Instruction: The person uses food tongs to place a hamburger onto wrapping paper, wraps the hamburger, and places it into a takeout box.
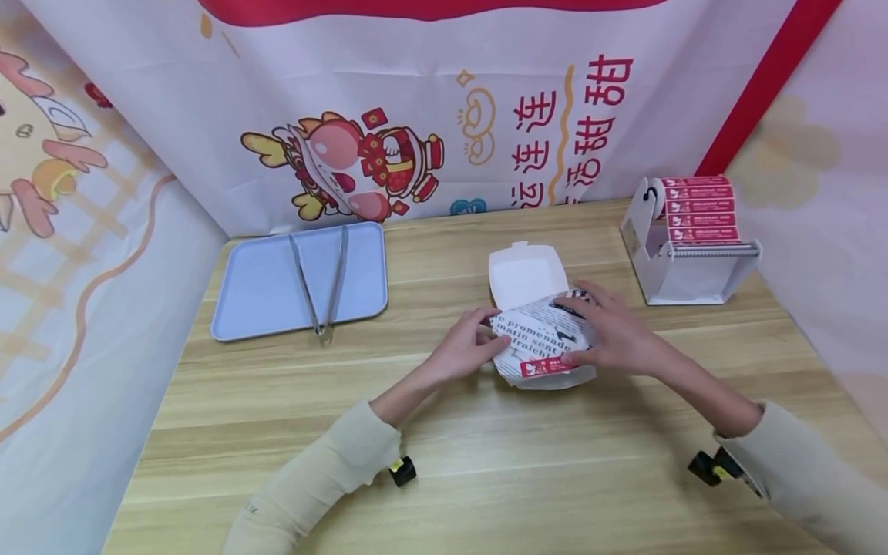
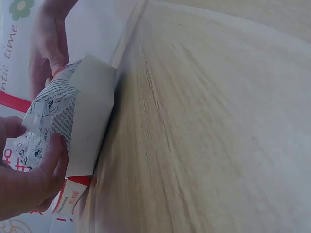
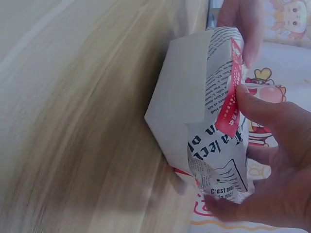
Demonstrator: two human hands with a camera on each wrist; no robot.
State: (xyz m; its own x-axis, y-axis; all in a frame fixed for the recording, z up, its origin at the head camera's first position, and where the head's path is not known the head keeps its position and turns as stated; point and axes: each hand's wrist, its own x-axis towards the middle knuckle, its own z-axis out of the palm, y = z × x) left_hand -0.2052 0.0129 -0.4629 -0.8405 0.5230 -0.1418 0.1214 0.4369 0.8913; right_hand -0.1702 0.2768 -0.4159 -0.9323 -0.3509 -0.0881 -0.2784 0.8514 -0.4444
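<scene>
High up, the head view is looking forward and down, taking in table (image 1: pixel 499 478) and backdrop (image 1: pixel 409 69). The left wrist view, turned sideways, is peering in low and close at the box (image 2: pixel 95 109); the right wrist view, turned oppositely, is facing it closely too. All three are sharing box, left hand (image 1: pixel 468 345) and right hand (image 1: pixel 617 331).

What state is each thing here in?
Box: open, lid folded back
Wrapped parcel: red-labelled, sitting in the box, bulging above its rim
Left grip: holding the parcel's left side
Right grip: holding its right side
Tongs: spread open, on the tray
Tray: face up
Label dispenser: loaded with red labels
</scene>
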